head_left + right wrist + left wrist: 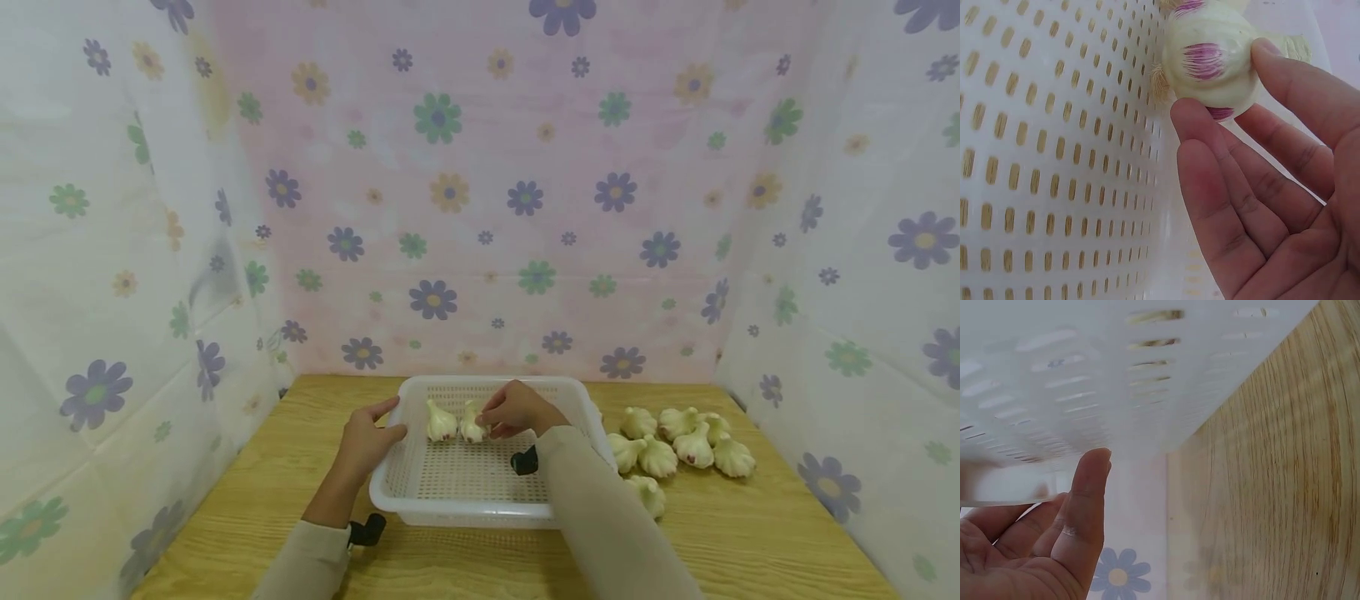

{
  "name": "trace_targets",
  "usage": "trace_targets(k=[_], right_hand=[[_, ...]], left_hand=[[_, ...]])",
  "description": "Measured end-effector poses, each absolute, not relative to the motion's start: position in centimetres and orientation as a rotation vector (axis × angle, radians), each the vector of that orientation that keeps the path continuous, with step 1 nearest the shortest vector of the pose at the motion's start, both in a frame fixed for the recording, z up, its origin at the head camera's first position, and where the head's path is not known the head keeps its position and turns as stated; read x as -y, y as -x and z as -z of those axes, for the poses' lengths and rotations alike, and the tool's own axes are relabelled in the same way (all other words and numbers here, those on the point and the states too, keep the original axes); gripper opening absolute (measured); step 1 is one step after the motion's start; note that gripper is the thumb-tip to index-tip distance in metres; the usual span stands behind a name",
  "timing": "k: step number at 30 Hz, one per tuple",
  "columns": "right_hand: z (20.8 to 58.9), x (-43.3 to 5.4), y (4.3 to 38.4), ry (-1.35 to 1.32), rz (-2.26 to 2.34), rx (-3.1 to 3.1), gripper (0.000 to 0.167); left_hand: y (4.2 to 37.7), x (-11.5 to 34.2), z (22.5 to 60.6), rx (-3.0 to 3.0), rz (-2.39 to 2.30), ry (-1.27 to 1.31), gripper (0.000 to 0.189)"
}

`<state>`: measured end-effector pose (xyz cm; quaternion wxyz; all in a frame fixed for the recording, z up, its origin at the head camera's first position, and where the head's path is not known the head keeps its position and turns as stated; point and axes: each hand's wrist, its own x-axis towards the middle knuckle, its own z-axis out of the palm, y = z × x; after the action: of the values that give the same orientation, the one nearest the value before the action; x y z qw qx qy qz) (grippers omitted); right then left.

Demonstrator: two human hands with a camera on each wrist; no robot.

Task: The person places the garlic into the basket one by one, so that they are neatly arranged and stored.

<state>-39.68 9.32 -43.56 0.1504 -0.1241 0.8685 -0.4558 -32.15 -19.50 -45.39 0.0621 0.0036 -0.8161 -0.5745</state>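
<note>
A white plastic basket (480,507) with a slotted floor stands on the table. My left hand (362,443) grips its left rim; in the left wrist view the hand's fingers (1088,506) meet the slotted side wall. Inside the basket, my right hand (519,408) holds a garlic bulb (471,427) low over the floor, between thumb and fingertips. Purple streaks mark this white bulb (1210,59) in the right wrist view, its roots facing the slots. Just left of it, a second garlic bulb (441,423) sits in the basket.
Several garlic bulbs (693,446) lie in a loose group right of the basket, one garlic bulb (647,495) nearer the front beside my right sleeve (600,508). Flower-patterned sheets (480,275) hang behind and on both sides of the wooden table (300,467).
</note>
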Motion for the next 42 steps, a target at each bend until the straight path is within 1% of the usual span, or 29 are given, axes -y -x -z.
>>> trace_targets(k=[23, 32, 42], right_hand=[[43.31, -8.93, 39.39, 0.372, 1.312, -2.481, 0.023], [42.96, -8.91, 38.94, 0.363, 1.320, -2.480, 0.027], [42.93, -8.95, 39.00, 0.369, 1.291, -2.507, 0.026]], left_hand=[[32.20, 19.52, 45.49, 2.476, 1.728, -0.041, 0.064], [32.28, 19.61, 45.57, 2.480, 1.692, -0.027, 0.064], [32.33, 19.66, 45.56, 2.478, 1.704, -0.014, 0.065]])
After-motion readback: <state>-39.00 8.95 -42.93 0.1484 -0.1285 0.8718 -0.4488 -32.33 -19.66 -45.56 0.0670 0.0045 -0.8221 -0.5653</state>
